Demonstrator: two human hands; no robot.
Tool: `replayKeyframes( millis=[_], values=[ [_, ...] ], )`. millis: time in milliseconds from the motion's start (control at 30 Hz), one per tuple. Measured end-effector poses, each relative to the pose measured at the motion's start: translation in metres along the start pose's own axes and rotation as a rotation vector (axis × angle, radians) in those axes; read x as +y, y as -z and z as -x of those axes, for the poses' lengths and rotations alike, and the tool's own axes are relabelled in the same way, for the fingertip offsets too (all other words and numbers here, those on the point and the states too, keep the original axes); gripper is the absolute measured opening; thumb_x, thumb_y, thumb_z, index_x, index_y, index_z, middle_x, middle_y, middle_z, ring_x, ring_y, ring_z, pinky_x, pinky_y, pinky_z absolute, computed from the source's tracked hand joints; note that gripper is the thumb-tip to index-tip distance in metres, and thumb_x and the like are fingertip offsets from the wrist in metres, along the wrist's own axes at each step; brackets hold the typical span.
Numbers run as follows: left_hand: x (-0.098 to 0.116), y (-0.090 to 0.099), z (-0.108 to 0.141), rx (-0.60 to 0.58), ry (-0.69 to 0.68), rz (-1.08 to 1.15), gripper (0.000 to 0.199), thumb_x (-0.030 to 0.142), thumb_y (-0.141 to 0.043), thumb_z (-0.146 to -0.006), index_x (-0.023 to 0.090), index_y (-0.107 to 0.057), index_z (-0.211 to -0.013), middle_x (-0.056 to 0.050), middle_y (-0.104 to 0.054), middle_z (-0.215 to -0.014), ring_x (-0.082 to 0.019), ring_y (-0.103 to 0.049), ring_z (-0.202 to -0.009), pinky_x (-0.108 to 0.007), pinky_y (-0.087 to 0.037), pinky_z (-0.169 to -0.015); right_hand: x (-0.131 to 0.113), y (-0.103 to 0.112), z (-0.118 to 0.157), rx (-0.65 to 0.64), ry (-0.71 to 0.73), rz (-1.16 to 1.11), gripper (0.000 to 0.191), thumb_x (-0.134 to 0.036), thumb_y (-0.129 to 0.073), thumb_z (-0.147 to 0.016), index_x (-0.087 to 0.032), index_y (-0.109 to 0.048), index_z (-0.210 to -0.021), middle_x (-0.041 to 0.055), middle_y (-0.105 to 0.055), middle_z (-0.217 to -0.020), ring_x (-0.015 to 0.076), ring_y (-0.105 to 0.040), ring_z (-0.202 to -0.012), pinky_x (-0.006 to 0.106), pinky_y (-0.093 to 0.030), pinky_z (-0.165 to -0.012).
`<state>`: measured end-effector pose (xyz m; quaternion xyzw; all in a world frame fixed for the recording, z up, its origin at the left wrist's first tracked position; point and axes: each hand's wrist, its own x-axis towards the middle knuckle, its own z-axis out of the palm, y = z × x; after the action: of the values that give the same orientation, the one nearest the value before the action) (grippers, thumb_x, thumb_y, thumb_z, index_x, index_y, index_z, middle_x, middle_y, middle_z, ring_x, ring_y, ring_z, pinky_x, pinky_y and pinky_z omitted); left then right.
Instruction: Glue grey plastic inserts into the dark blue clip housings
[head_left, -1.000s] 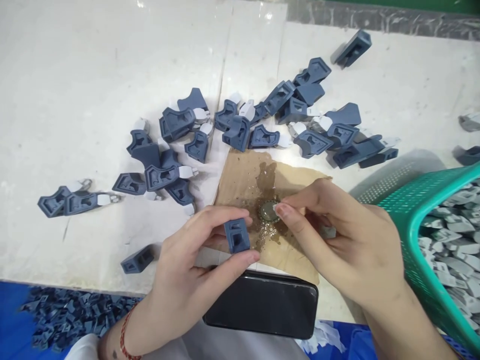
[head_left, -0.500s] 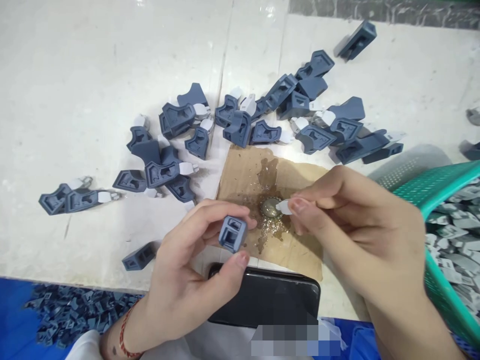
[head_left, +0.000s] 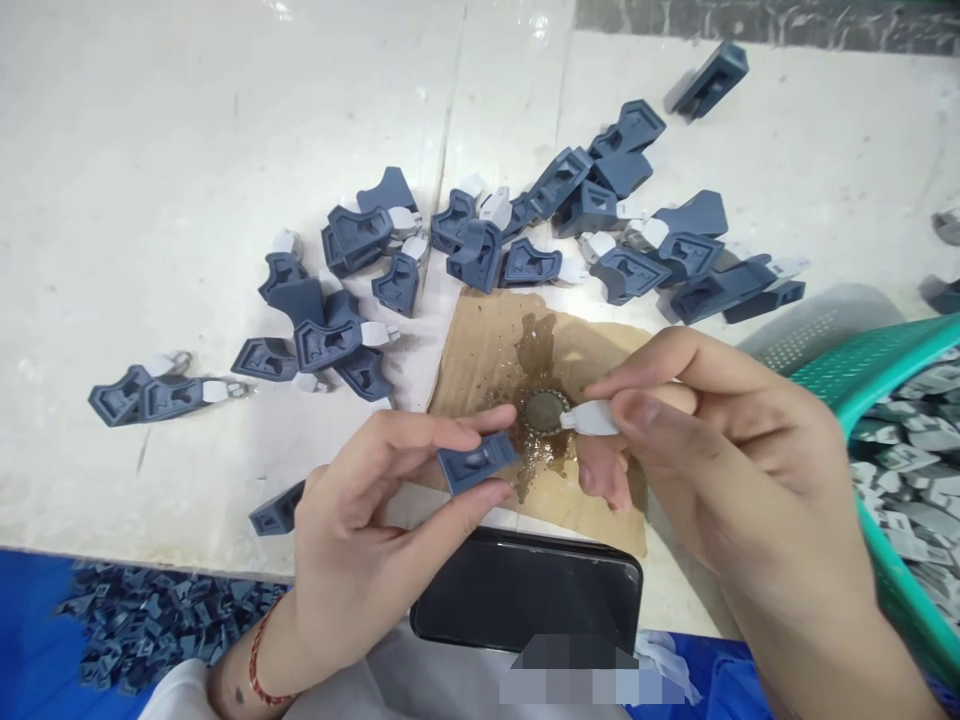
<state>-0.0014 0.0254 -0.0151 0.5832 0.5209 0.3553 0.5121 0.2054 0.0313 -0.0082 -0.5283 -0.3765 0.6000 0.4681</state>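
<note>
Your left hand point(head_left: 375, 530) pinches a blue plastic piece point(head_left: 475, 464); your right hand point(head_left: 720, 460) grips a white clip point(head_left: 592, 418) touching the bottle cap point(head_left: 544, 411) at centre frame.

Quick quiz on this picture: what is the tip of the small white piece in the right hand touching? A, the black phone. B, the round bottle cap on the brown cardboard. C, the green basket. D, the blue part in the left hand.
B: the right hand pinches the white piece, whose tip meets the bottle cap on the stained cardboard, while the left hand holds the blue part just beside it.
</note>
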Motion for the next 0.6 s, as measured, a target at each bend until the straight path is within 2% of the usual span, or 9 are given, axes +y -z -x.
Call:
replayKeyframes(
  millis=[100, 200, 300, 467, 600],
  values=[
    [-0.0005, -0.0007, 0.0009, -0.043, 0.0, 0.047, 0.023, 0.022, -0.078, -0.095, 0.032, -0.062, -0.107, 0.002, -0.083, -0.118, -0.026, -0.08, -0.11, -0.039, -0.074, -0.09, -0.0005, -0.0033, 0.0021, -0.021, -0.032, -0.003, 0.014, -0.03, -0.07, -0.101, -0.026, -0.071, -0.088, -0.0045, -0.066, -0.055, 0.0143, -0.064, -0.05, 0.026, -0.052, -0.048],
    [0.0009, 0.0017, 0.0001, -0.094, -0.033, 0.069, 0.025, 0.022, -0.076, -0.097, 0.033, -0.06, -0.112, 0.003, -0.082, -0.121, -0.025, -0.081, -0.109, -0.038, -0.073, -0.091, -0.0006, -0.0052, 0.003, -0.054, -0.054, -0.021, 0.015, -0.031, -0.072, -0.1, -0.026, -0.07, -0.086, -0.0049, -0.067, -0.056, 0.0135, -0.063, -0.048, 0.025, -0.053, -0.046],
    [0.0033, 0.0045, -0.0009, -0.136, -0.042, 0.054, 0.035, 0.017, -0.077, -0.096, 0.035, -0.061, -0.122, 0.003, -0.082, -0.123, -0.024, -0.081, -0.107, -0.036, -0.074, -0.089, 0.0004, -0.0056, 0.0038, -0.085, -0.058, -0.054, 0.016, -0.032, -0.073, -0.099, -0.025, -0.069, -0.085, -0.0036, -0.07, -0.058, 0.0137, -0.065, -0.047, 0.024, -0.054, -0.046],
    [0.0033, 0.0034, 0.0017, -0.094, -0.06, 0.052, 0.033, 0.011, -0.078, -0.092, 0.034, -0.067, -0.112, 0.002, -0.079, -0.129, -0.029, -0.078, -0.114, -0.038, -0.074, -0.088, 0.0019, -0.0058, 0.0075, -0.074, -0.088, -0.064, 0.016, -0.032, -0.076, -0.096, -0.024, -0.069, -0.085, -0.0015, -0.073, -0.063, 0.0156, -0.068, -0.048, 0.025, -0.057, -0.046],
    [0.0018, 0.0014, 0.0042, -0.073, -0.067, 0.053, 0.035, 0.008, -0.078, -0.091, 0.034, -0.066, -0.111, 0.003, -0.078, -0.131, -0.028, -0.078, -0.115, -0.037, -0.075, -0.088, 0.0006, -0.0085, 0.0087, -0.065, -0.098, 0.004, 0.02, -0.033, -0.076, -0.097, -0.024, -0.067, -0.082, -0.0026, -0.072, -0.06, 0.0148, -0.068, -0.047, 0.023, -0.056, -0.045]
  ],
)
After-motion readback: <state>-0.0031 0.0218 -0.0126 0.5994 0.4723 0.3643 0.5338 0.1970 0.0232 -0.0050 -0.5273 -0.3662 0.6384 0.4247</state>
